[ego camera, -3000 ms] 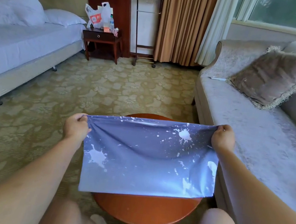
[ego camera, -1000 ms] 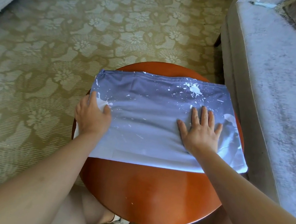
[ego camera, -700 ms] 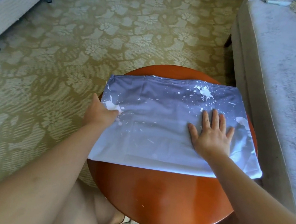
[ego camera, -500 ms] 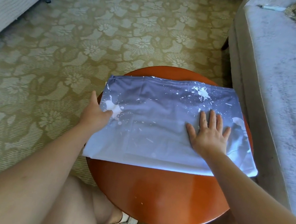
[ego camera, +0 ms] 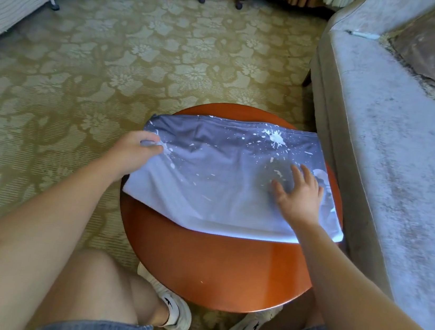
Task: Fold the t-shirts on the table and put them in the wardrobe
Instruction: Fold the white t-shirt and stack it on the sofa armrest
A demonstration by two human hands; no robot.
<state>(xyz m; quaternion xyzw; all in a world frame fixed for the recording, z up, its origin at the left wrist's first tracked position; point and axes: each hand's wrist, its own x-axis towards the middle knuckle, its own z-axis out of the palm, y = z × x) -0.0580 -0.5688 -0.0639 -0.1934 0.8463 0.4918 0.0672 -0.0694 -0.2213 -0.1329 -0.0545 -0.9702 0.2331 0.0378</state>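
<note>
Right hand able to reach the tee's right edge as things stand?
Likely yes. The right hand is open over the t-shirt, holding nothing, and bare cloth runs from it to that edge. The sofa stands close beside the table but does not cover the edge.

Change over three seconds. The t-shirt, earlier held in the air by its two upper corners, now lies folded on the counter. The left hand, which lay flat on the cloth's left edge a second ago, now pinches that edge; the near-left corner has drawn inward, so the near hem slants. The right hand, earlier pressed flat, now has its fingers spread, with a shadow beneath them.
</note>
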